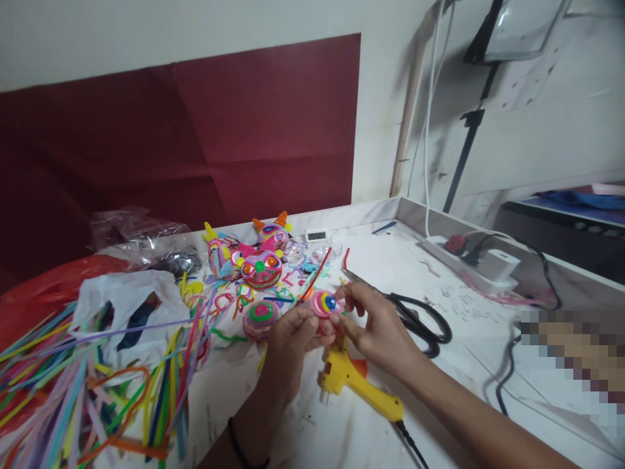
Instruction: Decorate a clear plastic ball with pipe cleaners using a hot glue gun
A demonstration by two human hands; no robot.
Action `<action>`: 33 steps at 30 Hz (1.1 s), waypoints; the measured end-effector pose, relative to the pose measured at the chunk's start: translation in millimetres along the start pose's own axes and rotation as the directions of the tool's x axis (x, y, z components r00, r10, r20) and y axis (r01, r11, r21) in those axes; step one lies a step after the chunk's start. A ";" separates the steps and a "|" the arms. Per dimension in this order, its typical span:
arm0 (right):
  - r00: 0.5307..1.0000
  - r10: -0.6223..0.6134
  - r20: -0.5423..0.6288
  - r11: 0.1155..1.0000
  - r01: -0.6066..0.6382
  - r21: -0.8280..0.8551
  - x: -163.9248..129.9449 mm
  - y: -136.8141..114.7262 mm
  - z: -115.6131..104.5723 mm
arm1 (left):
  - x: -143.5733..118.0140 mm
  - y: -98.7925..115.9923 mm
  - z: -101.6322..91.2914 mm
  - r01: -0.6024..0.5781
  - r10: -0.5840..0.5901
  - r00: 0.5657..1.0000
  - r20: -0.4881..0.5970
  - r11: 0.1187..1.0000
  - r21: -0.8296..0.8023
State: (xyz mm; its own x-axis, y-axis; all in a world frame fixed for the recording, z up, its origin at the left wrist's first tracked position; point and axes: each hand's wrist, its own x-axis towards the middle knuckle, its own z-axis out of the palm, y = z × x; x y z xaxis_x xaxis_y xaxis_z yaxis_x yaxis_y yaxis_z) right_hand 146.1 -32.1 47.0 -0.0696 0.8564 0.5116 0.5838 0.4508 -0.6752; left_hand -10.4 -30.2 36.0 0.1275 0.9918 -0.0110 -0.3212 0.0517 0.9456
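Two bare hands meet over the white table (pixel 390 260), pinching one small coiled disc (pixel 326 303) of pink, yellow and blue pipe cleaner between them. The left hand (pixel 290 345) closes thumb and forefinger on the disc's lower left edge; the right hand (pixel 378 329) grips its right side with narrow, curled fingers. The disc sits above the table, near the centre of the view. It looks light, soft and fuzzy, and its coil would likely loosen under pressure, so the rim is the safer place to take hold. At 6 o'clock from the disc lies a yellow glue gun (pixel 359 384); at 3 o'clock, black scissors (pixel 420 322); at 9 o'clock, a second coiled disc (pixel 261 316); at 11 o'clock, finished coiled faces (pixel 261 267). Loose pipe cleaners (pixel 73 391) spread at 8 o'clock.
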 end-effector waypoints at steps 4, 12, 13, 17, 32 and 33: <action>1.000 0.003 -0.008 1.000 -0.003 0.002 0.6 2.0 0.6 | -0.3 0.5 0.0 -0.001 0.001 1.000 0.003 1.000 -0.003; 0.998 0.063 0.020 0.995 -0.064 0.074 3.8 3.4 -0.5 | 0.4 0.9 -1.8 0.045 -0.045 0.999 -0.009 0.999 -0.004; 0.998 0.059 0.019 0.995 -0.061 0.079 3.9 3.2 -0.7 | 0.1 1.2 -1.6 0.051 -0.051 0.999 -0.008 0.999 -0.007; 0.997 0.072 0.039 0.993 -0.075 0.088 4.5 3.4 -0.8 | -1.5 3.5 0.3 0.079 -0.079 0.997 0.001 0.996 -0.038; 0.997 0.072 0.028 0.982 -0.076 0.175 8.3 8.1 1.4 | -4.8 9.9 3.9 0.105 -0.109 0.993 -0.036 0.990 -0.091; 0.997 0.070 0.023 0.981 -0.073 0.178 8.6 7.1 0.8 | -5.3 11.0 4.1 0.099 -0.102 0.994 -0.034 0.990 -0.097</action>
State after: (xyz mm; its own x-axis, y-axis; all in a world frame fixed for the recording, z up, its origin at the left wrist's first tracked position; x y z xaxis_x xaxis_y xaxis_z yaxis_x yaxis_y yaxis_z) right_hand 149.0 -21.3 46.1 -0.0471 0.8916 0.4504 0.4335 0.4244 -0.7949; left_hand -10.8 -35.4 47.8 0.1276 0.9847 -0.1187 -0.3964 0.1603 0.9040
